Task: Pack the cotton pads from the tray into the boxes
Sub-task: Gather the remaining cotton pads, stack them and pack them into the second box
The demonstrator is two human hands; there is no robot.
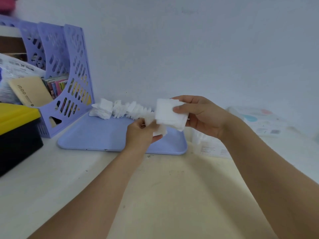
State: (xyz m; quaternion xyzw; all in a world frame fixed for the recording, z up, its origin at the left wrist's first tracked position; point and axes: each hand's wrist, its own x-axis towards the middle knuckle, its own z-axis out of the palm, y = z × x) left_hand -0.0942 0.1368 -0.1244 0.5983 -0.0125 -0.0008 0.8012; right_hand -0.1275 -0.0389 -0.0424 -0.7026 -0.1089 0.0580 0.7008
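Note:
A lilac tray [96, 137] lies on the desk against the wall. A row of white square cotton pads [120, 110] runs along its far edge. My right hand [203, 116] grips a thick stack of pads [168, 113] above the tray's right end, thumb on the front. My left hand [139, 135] pinches a few more pads [158, 130] just below and left of that stack. A clear box [205, 144] sits right of the tray, partly hidden by my right wrist. A white packet with pastel print [259, 121] lies further right.
A lilac file rack [69, 80] with books stands at the left by the wall. In front of it sits a black box with a yellow lid [17, 128]. The cream desk surface [172, 187] stretches toward me between my forearms.

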